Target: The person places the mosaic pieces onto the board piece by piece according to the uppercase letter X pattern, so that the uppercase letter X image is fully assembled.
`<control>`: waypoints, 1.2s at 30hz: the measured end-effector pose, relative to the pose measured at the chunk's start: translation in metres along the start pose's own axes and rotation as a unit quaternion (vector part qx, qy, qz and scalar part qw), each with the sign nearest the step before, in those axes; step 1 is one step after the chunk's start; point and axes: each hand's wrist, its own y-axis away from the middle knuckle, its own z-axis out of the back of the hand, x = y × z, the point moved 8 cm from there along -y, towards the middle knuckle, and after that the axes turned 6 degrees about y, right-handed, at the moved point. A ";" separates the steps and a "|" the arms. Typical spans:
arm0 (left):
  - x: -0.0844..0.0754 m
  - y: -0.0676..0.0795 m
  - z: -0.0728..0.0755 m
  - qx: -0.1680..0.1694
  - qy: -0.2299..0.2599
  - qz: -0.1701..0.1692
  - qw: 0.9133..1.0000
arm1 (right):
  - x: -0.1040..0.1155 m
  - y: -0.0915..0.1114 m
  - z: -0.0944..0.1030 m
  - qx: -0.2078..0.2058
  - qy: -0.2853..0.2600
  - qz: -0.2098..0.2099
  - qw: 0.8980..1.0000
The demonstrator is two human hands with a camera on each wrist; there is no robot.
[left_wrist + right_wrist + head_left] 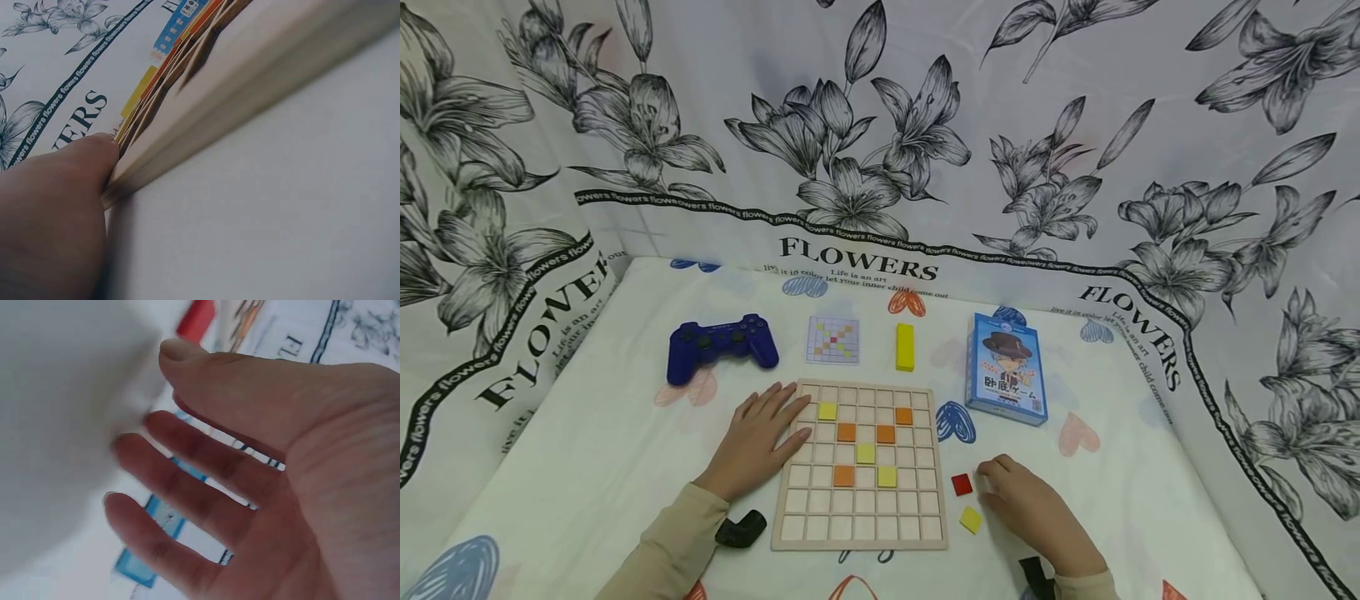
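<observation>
A wooden grid board (pixel 855 527) lies mid-table with several orange tiles (pixel 846 432) and yellow tiles (pixel 865 453) in its cells. My left hand (pixel 763 437) rests at the board's left edge, fingers extended over the frame. In the left wrist view, that hand's thumb (pixel 87 162) touches the board's side (pixel 250 115). Right of the board, a loose red tile (pixel 962 484) lies above a loose yellow tile (pixel 971 520). My right hand (pixel 1033 508) is just right of them, holding nothing; the right wrist view shows its fingers (pixel 200 450) loosely bent and the red tile (pixel 196 320) beyond the thumb.
Behind the board are a blue game controller (pixel 722 346), a small pattern card (pixel 832 340), a yellow block (pixel 905 347) and a blue game box (pixel 1006 368). Black wrist-camera pieces (pixel 741 530) sit by each wrist. A flower-printed curtain (pixel 850 125) encloses the table's back and sides.
</observation>
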 end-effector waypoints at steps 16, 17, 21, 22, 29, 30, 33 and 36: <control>0.002 0.000 -0.002 0.001 -0.001 0.002 1.000 | -0.001 0.015 -0.016 0.056 -0.053 -0.044 0.996; 0.002 0.000 -0.002 0.001 0.001 0.002 1.000 | 0.001 0.016 -0.017 0.057 -0.054 -0.035 0.996; 0.001 0.000 -0.001 -0.003 0.003 -0.002 1.000 | 0.010 0.021 -0.017 0.062 -0.059 -0.010 0.996; 0.001 0.000 -0.001 -0.003 0.003 -0.002 1.000 | 0.011 0.021 -0.017 0.064 -0.059 -0.011 0.996; 0.003 0.000 -0.001 0.006 0.002 0.005 1.000 | 0.019 0.023 -0.016 0.082 -0.066 -0.011 0.994; 0.003 0.000 -0.001 0.007 0.002 0.005 1.000 | 0.020 0.023 -0.015 0.083 -0.065 -0.008 0.994; 0.002 0.000 -0.001 0.007 0.001 0.005 1.000 | 0.024 0.022 -0.012 0.077 -0.059 0.009 0.995; 0.001 0.000 0.000 0.002 0.000 0.000 1.000 | 0.031 0.018 -0.006 0.057 -0.055 0.035 0.996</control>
